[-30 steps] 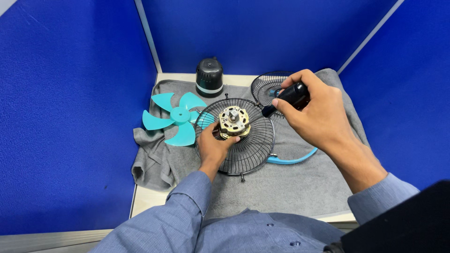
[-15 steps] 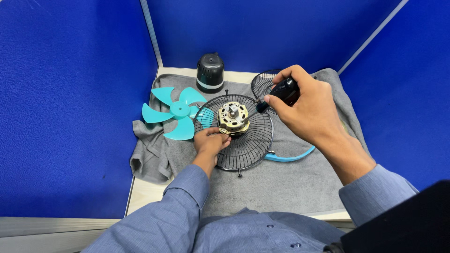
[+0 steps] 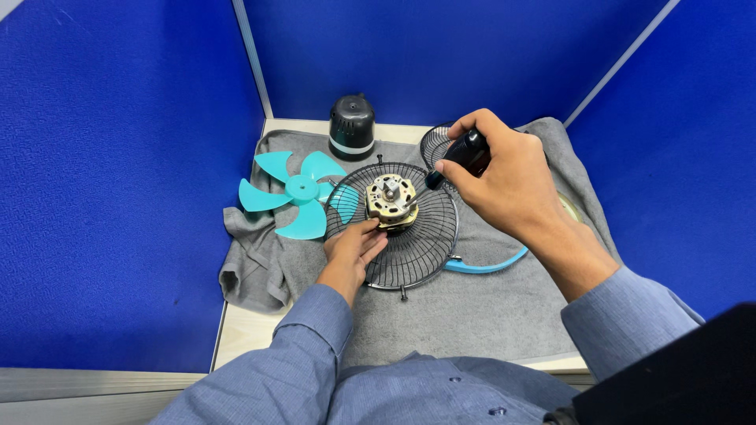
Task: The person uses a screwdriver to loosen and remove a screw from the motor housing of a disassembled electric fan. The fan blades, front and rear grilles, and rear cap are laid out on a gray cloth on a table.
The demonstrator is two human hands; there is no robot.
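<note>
A round black wire fan guard (image 3: 409,244) lies flat on a grey cloth (image 3: 472,307), with a small metal fan motor (image 3: 390,201) sitting at its centre. My left hand (image 3: 352,248) rests on the guard just below the motor, fingers touching the motor's near side. My right hand (image 3: 504,177) grips a black-handled screwdriver (image 3: 465,151); its tip points down-left onto the motor's right edge. A teal fan blade (image 3: 293,193) lies on the cloth to the left of the guard.
A black motor housing cap (image 3: 351,126) stands at the back of the table. A second wire guard (image 3: 435,145) lies partly hidden behind my right hand, and a teal rim ring (image 3: 488,266) curves out from under my wrist. Blue partition walls (image 3: 118,157) enclose the table on three sides.
My right hand and the screwdriver stay at the motor's right edge with only a slight shift. My left hand stays below the motor. The camera view moved a little.
</note>
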